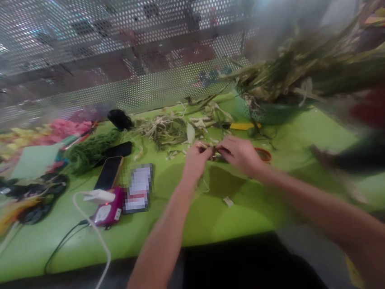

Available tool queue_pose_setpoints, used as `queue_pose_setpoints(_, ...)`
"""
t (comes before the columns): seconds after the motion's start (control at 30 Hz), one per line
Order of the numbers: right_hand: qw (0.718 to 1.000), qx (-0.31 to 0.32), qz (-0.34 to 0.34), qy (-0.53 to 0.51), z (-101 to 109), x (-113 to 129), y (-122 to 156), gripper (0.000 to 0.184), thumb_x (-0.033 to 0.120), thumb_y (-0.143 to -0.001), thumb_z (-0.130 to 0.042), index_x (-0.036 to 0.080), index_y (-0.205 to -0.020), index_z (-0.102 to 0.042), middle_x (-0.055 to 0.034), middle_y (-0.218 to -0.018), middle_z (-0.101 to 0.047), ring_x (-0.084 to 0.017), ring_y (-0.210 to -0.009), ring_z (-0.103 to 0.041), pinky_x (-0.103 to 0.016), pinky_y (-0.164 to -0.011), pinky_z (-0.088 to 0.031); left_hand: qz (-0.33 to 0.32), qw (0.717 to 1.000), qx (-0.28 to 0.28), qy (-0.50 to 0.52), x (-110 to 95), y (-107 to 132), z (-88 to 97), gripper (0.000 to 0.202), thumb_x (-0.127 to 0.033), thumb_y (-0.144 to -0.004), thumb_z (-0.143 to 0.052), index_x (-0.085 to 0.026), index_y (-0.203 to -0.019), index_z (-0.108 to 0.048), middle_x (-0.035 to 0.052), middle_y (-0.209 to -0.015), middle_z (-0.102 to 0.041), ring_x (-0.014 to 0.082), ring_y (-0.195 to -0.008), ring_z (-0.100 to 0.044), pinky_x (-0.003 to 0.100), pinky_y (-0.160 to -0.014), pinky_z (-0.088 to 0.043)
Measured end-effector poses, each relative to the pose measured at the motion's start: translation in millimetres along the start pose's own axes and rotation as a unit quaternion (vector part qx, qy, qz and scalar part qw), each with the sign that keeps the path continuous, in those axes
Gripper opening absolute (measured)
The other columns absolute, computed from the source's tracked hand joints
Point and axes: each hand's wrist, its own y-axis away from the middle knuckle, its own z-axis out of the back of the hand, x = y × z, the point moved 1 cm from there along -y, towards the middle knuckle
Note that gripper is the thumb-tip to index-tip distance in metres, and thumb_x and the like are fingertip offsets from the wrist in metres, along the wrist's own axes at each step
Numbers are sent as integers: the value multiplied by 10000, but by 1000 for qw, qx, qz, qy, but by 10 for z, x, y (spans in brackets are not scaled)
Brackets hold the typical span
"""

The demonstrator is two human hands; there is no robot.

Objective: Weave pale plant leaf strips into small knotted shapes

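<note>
My left hand [196, 158] and my right hand [239, 155] meet over the green table [200, 227], with fingertips pinched close together. Something small and thin is between them, but blur and the fingers keep me from telling what it is. A thin pale strand [203, 185] hangs below my left hand. Just beyond both hands lies a heap of dry, pale plant strips [163, 128]. An orange ring-shaped object [264, 154] is partly hidden behind my right hand, and a yellow flat object [244, 126] lies further back.
A green basket [271, 115] heaped with long dry leaves [294, 69] stands back right. To the left are a purple box [110, 208] with cables, phones [138, 188], green stringy material [92, 149] and colourful pieces [70, 127]. A perforated metal panel [122, 85] rises behind.
</note>
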Motion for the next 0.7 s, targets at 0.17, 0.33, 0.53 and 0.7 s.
queue_pose_setpoints(0.17, 996, 12, 2, 85, -91, 9, 23, 219, 184, -922, -469, 146, -793, -642, -64, -768, -590, -154, -645, -459, -283, -587, -273, -7, 987, -22, -158, -47, 34, -20, 88, -237, -712, -610, -172, -682, -561, -19, -568, -570, 124, -557, -516, 265, -586, -382)
queue_pose_setpoints(0.33, 993, 65, 16, 96, -56, -51, 13, 219, 183, -917, -469, 146, -796, -648, -59, -761, -591, -152, -663, -466, -285, -599, -265, -14, 959, -23, -282, -118, 67, -57, 109, -172, -681, -622, -180, -627, -528, -15, -564, -542, 121, -535, -458, 270, -559, -335)
queue_pose_setpoints(0.53, 971, 160, -96, -149, 87, -195, -105, 104, 260, -822, -636, 164, -811, -673, -15, -759, -631, -134, -698, -542, -260, -645, -355, 55, 977, 165, -124, -92, 59, 64, 66, -193, -689, -665, -150, -725, -630, 4, -601, -614, 131, -575, -548, 282, -604, -406)
queue_pose_setpoints(0.7, 872, 219, -221, -377, 78, -202, -117, 243, 394, -761, -687, 161, -782, -621, 37, -635, -560, -92, -553, -469, -243, -564, -355, 102, 968, 216, 70, -90, 51, 174, 215, -214, -671, -750, -130, -841, -648, 19, -669, -657, 105, -568, -584, 263, -602, -452)
